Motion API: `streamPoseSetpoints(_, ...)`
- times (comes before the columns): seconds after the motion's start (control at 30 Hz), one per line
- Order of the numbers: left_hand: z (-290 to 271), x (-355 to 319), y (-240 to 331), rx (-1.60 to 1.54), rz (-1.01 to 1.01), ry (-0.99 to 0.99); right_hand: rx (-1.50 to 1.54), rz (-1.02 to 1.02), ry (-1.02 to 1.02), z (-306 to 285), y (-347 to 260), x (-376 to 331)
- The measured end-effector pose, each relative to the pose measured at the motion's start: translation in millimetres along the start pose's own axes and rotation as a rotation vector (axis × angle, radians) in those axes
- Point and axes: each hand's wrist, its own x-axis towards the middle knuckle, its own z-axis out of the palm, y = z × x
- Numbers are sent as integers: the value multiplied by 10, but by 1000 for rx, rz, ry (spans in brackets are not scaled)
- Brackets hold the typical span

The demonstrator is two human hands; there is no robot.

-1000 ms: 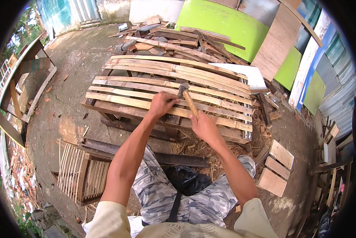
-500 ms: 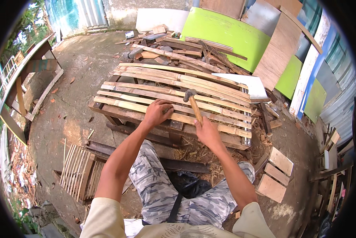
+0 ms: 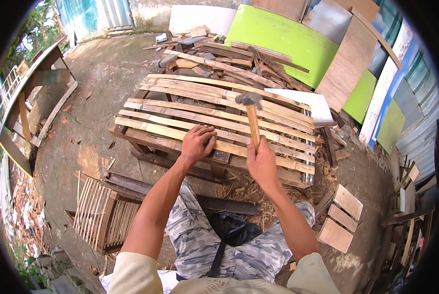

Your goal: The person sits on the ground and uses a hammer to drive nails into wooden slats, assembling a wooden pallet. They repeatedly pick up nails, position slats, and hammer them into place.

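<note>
My right hand (image 3: 262, 159) grips the wooden handle of a hammer (image 3: 253, 117), its dark metal head raised above the bamboo slats. Lengthwise across a low dark wooden frame (image 3: 155, 141) lie several pale split-bamboo slats (image 3: 273, 140), with gaps between them. On the near slats, left of the hammer, rests my left hand (image 3: 198, 144), fingers curled and pressed together. Whatever those fingers pinch, if anything, is hidden beneath them.
Scrap wood (image 3: 224, 56) is heaped behind the frame. Green boards (image 3: 283, 39) and plywood lean at the back right. A smaller slatted piece (image 3: 94, 213) stands at lower left; flat wooden pieces (image 3: 342, 220) lie at right. A broken wooden structure (image 3: 21, 110) stands far left.
The hammer has risen and shifted slightly right with my right hand. My left hand stays on the near slats, its fingers a little more gathered. The whole view has shifted slightly.
</note>
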Motion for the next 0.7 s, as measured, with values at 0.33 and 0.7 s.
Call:
streamPoseSetpoints(0.33, -21, -17, -13, 5, -25, 34, 79, -40, 109, -210, -271, 34)
streamPoseSetpoints(0.7, -89, -40, -26, 38, 19, 69, -26, -77, 4, -263, -300, 59)
